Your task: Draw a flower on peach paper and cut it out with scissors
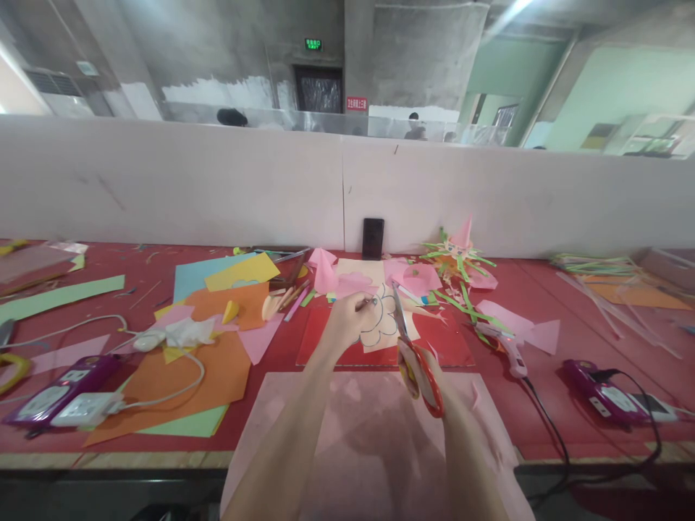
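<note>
My left hand (346, 320) pinches the left side of a peach-coloured paper (376, 334) with a dark, cloud-like outline drawn on it. In my right hand (411, 367) is a pair of scissors (431, 383) with red and yellow handles, fingers wrapped round them. The blades point up and away, along the right part of the paper. Whether the blades touch the paper I cannot tell. Beneath both hands lies a shiny red sheet (450, 347).
Coloured papers (239, 304) and a power strip (68, 387) with cables lie left. A glue gun (513, 354), a second purple power strip (605, 391) and a paper figure (459, 253) are right. A phone (373, 239) leans against the white partition (217, 181).
</note>
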`<state>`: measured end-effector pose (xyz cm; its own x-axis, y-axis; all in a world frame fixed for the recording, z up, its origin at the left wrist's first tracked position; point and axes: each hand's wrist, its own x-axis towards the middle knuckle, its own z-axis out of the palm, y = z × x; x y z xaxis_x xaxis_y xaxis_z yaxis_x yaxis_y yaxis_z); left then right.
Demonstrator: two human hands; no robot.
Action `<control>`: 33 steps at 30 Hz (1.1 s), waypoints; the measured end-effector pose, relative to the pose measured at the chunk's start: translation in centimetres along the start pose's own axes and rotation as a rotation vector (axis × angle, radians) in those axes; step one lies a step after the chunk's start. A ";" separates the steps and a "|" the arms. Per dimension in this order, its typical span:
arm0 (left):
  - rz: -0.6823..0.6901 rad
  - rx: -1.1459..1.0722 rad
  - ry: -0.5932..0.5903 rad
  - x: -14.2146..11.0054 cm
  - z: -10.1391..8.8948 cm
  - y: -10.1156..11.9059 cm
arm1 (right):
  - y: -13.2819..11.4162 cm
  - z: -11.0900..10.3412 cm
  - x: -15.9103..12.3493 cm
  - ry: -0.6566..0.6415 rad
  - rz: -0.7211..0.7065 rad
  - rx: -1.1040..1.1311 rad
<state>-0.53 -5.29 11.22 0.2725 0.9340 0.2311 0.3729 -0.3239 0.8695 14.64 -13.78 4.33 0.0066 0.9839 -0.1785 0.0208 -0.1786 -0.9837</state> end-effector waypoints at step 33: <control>0.007 0.001 -0.027 -0.1 0.3 0.2 | -1.4 0.2 -0.6 0.072 -0.002 0.004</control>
<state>-0.18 -5.47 11.22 0.2991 0.9273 0.2249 0.3717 -0.3303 0.8676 14.41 -14.08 5.77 0.0782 0.9815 -0.1746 0.0166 -0.1764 -0.9842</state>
